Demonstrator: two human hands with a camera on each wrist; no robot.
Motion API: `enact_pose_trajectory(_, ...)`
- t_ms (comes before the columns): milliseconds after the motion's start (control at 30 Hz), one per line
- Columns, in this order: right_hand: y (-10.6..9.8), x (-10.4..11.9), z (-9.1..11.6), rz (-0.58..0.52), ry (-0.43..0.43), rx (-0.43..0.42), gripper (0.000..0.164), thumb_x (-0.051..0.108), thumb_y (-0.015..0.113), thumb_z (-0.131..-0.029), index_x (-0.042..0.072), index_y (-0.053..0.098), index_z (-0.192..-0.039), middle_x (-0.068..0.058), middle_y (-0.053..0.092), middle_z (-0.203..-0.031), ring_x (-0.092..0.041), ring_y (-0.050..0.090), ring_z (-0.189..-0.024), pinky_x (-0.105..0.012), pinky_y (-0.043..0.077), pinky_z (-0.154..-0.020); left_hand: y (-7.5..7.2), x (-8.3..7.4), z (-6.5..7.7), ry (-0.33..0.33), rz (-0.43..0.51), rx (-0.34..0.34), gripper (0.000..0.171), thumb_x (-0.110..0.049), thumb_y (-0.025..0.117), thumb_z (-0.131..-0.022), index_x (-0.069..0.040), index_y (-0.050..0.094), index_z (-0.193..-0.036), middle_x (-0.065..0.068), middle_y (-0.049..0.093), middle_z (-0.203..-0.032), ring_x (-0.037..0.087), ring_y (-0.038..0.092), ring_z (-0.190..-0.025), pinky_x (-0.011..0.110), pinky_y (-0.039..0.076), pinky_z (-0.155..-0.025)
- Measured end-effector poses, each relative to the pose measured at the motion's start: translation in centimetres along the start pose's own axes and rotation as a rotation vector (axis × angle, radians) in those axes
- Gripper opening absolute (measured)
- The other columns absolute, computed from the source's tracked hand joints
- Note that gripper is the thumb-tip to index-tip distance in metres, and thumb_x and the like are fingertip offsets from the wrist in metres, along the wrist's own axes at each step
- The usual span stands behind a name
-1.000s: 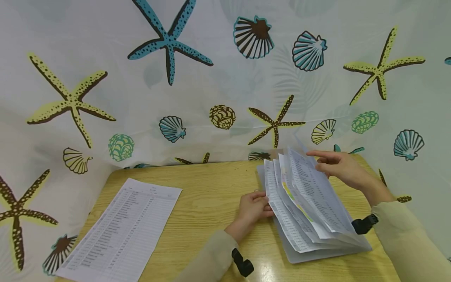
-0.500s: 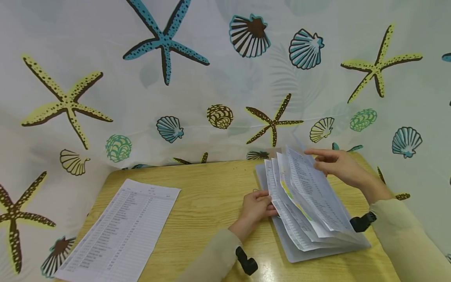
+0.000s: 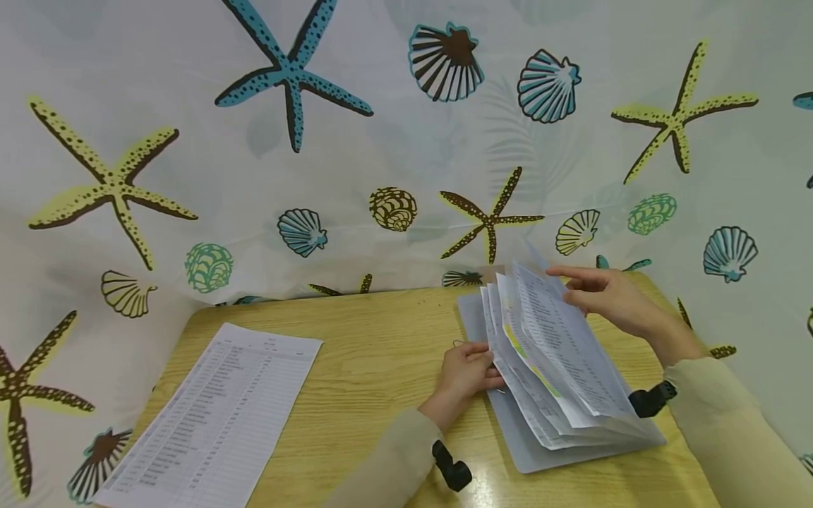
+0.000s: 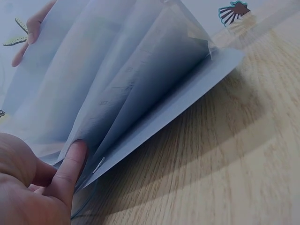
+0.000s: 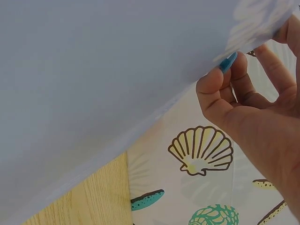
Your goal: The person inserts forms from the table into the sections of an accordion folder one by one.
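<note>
A grey-blue plastic folder stands partly open on the right of the table, with several printed sheets fanned inside it. Yellow marking shows along one sheet's edge. My right hand pinches the far edge of the raised cover, a small blue piece showing at its fingertips. At the folder's left side, my left hand grips the lower sheets by their left edge, one finger reaching under them. A thin cord and a small metal pin show beside that hand.
Another printed sheet lies flat on the left of the wooden table. Behind the table hangs a white curtain with starfish and shells. Each sleeve has a small black device at the wrist.
My left hand has moved a little to the right, bringing the sheets' left edges with it and baring more of the folder's lower cover. The right hand keeps its hold on the raised cover.
</note>
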State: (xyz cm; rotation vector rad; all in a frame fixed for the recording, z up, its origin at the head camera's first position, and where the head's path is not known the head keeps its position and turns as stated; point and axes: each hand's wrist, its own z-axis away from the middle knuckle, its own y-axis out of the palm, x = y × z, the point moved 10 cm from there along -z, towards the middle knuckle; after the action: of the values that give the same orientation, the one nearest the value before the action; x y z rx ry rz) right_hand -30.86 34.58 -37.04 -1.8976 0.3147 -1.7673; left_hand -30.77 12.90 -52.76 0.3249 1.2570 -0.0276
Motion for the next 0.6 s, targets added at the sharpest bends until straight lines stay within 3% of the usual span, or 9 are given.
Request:
enact_pose_trajectory(367, 0.05, -0.11, -0.09, -0.002, 0.003, -0.002, 0.049, 0.018, 0.065, -0.105, 0.011, 0.055, -0.154, -0.006, 0.063, -0.113, -0.014, 0.061, -0.093, -0.03, 0.059, -0.079, 0.85, 0.08, -0.2, -0.004, 0.005, 0.02, 0.025, 0.003, 0.06, -0.103, 0.01, 0.066, -0.126, 0.026, 0.077, -0.11, 0.019, 0.075, -0.071, 0.035, 0.066, -0.064)
enact_pose_trajectory(600, 0.33, 0.04, -0.3, -0.016, -0.007, 0.008, 0.049, 0.019, 0.066, -0.105, 0.009, 0.055, -0.152, 0.0, 0.062, -0.095, -0.011, 0.06, -0.081, -0.03, 0.058, -0.078, 0.79, 0.13, -0.16, -0.016, 0.025, -0.003, 0.025, 0.004, 0.062, -0.102, 0.01, 0.067, -0.125, 0.017, 0.078, -0.096, 0.013, 0.07, -0.063, 0.032, 0.065, -0.061)
